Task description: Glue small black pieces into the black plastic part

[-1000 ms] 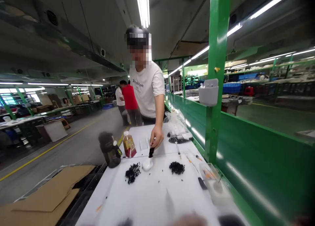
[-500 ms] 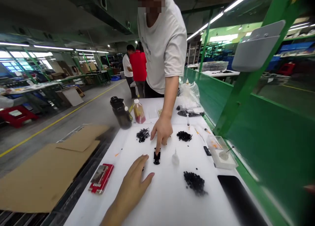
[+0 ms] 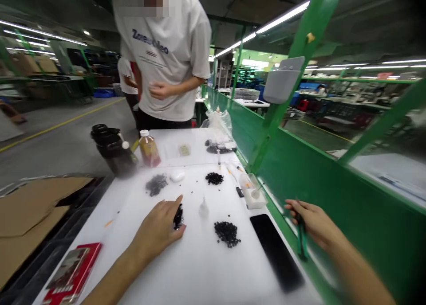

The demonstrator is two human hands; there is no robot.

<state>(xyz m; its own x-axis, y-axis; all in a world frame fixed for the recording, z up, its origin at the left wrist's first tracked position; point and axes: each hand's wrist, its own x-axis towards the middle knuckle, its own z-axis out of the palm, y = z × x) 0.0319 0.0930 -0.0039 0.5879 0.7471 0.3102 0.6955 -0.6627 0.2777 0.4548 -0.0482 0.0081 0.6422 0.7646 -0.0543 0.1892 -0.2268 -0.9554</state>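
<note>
My left hand (image 3: 156, 227) is closed round the edges of a small black oblong part (image 3: 179, 217) on the white table, thumb at its near end and fingertips at its far end. Off the table's right side, my right hand (image 3: 308, 220) grips a slim dark green tool (image 3: 301, 240), pointing down; blur hides its exact kind. A small translucent bottle with a pointed nozzle (image 3: 203, 207) stands right of the black part. Piles of tiny black pieces lie near right (image 3: 226, 233), far right (image 3: 214, 177) and far left (image 3: 156, 184).
A dark flat slab (image 3: 276, 252) lies along the right edge, beside a small clear box (image 3: 254, 194). A red packet (image 3: 73, 271) is at near left. Farther back stand a dark flask (image 3: 113, 152), a drink bottle (image 3: 149, 150) and a plastic bag (image 3: 218, 127). A co-worker (image 3: 163, 61) stands opposite.
The co-worker's hand has drawn back from the black part to their waist. My left hand has closed on that part. My right hand has come into view with the tool, and the view has swung right.
</note>
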